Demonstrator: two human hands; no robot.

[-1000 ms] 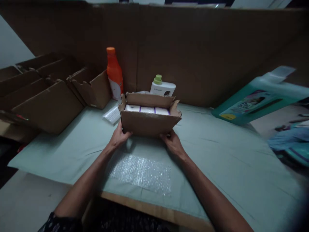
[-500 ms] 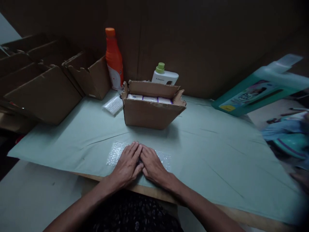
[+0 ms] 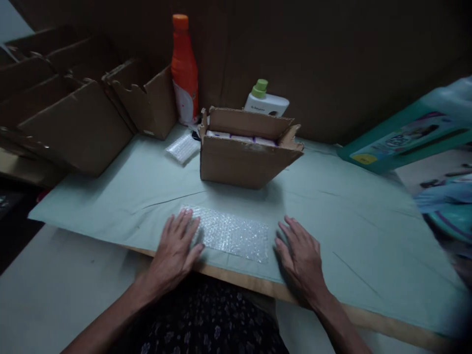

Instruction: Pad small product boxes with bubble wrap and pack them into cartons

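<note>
A flat rectangle of bubble wrap [image 3: 232,232] lies near the front edge of the cloth-covered table. My left hand [image 3: 176,246] rests on its left end, palm down with the fingers stretched out. Just past the right end of the wrap is my right hand [image 3: 300,250], fingers apart and slightly bent, holding nothing. Beyond the wrap stands an open cardboard box [image 3: 245,160] with several white, purple-edged packs inside, only their tops showing.
Several open cardboard boxes [image 3: 77,125] stand at the left. At the back are an orange bottle [image 3: 184,73] and a white bottle with a green cap [image 3: 266,104]. A folded piece of bubble wrap [image 3: 182,146] lies by the box. A large teal jug [image 3: 401,132] leans at the right.
My hands were together on the middle of the bubble wrap. They have moved apart, the left to its left end and the right past its right end, uncovering it. The camera view has shifted.
</note>
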